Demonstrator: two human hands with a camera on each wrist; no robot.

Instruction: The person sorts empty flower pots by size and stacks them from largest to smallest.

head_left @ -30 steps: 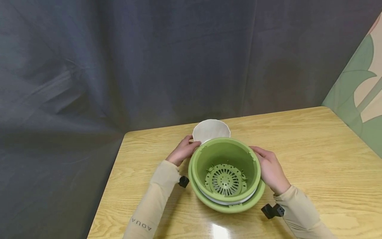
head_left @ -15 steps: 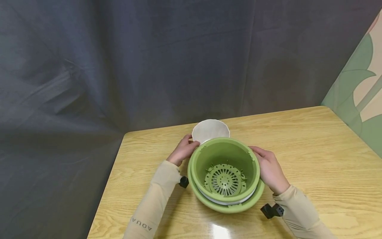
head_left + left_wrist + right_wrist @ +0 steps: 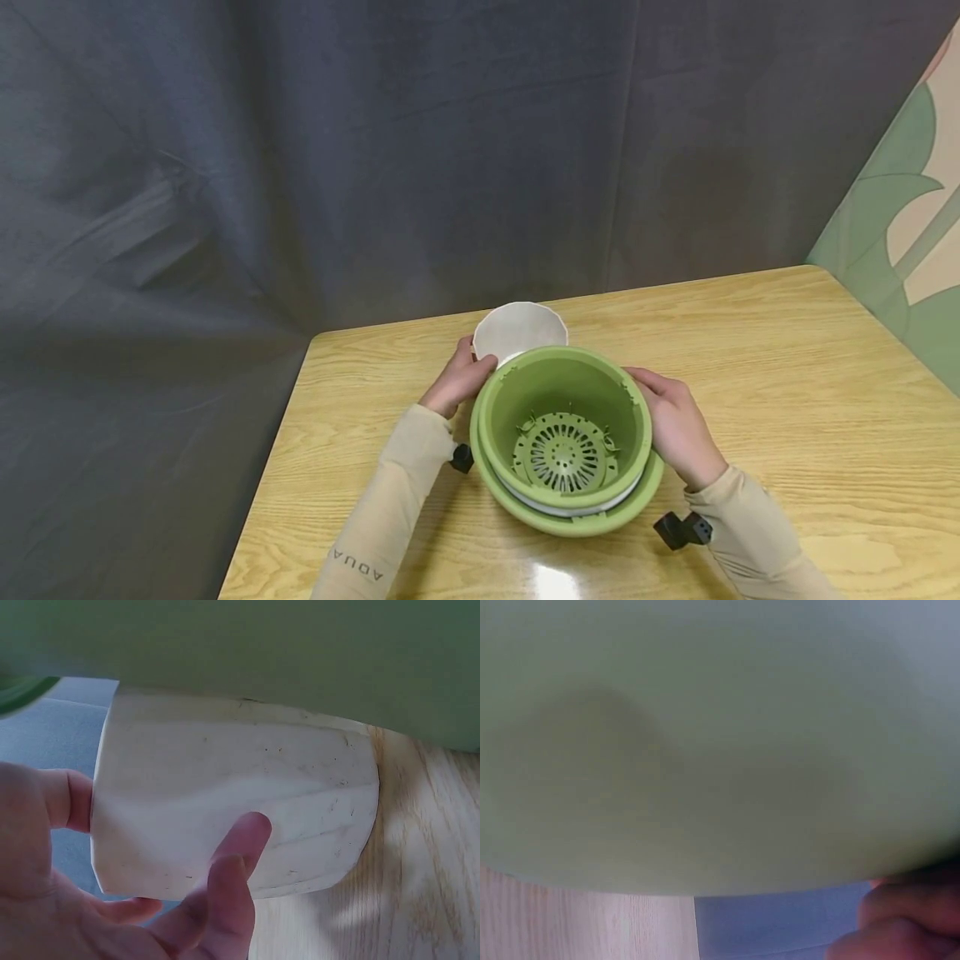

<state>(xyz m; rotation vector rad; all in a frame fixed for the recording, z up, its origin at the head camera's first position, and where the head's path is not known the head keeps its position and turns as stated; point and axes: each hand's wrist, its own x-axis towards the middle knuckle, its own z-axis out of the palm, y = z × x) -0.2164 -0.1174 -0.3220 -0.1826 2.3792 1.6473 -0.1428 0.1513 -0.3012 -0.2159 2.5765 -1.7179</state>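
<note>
This looks like a makeshift recording corner rather than a lived-in room. A dark grey cloth backdrop (image 3: 375,150) hangs in folds behind a light wooden bench (image 3: 787,375), closing off whatever lies beyond. At the right edge stands a panel painted with large green leaves (image 3: 900,242), and small black camera mounts (image 3: 681,530) are strapped at the person's wrists.

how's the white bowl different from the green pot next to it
The white bowl is smaller and plain, with a faceted wall; the green pot is larger, round, with a perforated grid in its bottom. The white bowl is gripped by the left hand and sits behind the green pot, which stands in a green saucer with the right hand against its side. Both open upward.
</note>
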